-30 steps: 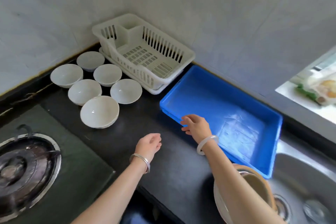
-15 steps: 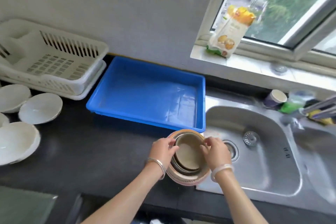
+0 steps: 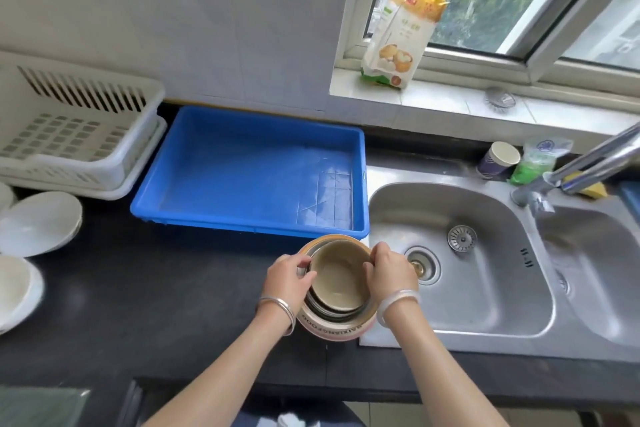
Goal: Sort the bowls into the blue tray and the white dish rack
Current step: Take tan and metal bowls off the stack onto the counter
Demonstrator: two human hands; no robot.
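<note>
A stack of bowls (image 3: 337,288) stands at the surface's (image 3: 156,305) near edge, just before the tray (image 3: 249,170). The dish rack (image 3: 69,128) sits left of the tray, the sink (image 3: 460,260) right. More bowls (image 3: 38,222) lie far left.

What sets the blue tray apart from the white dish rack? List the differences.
The blue tray has solid, low walls; the white dish rack has slotted walls and a perforated floor. The tray sits beside the sink, the rack further left, cut off by the frame edge. Both are plastic, hold nothing visible, and sit against the wall.
</note>
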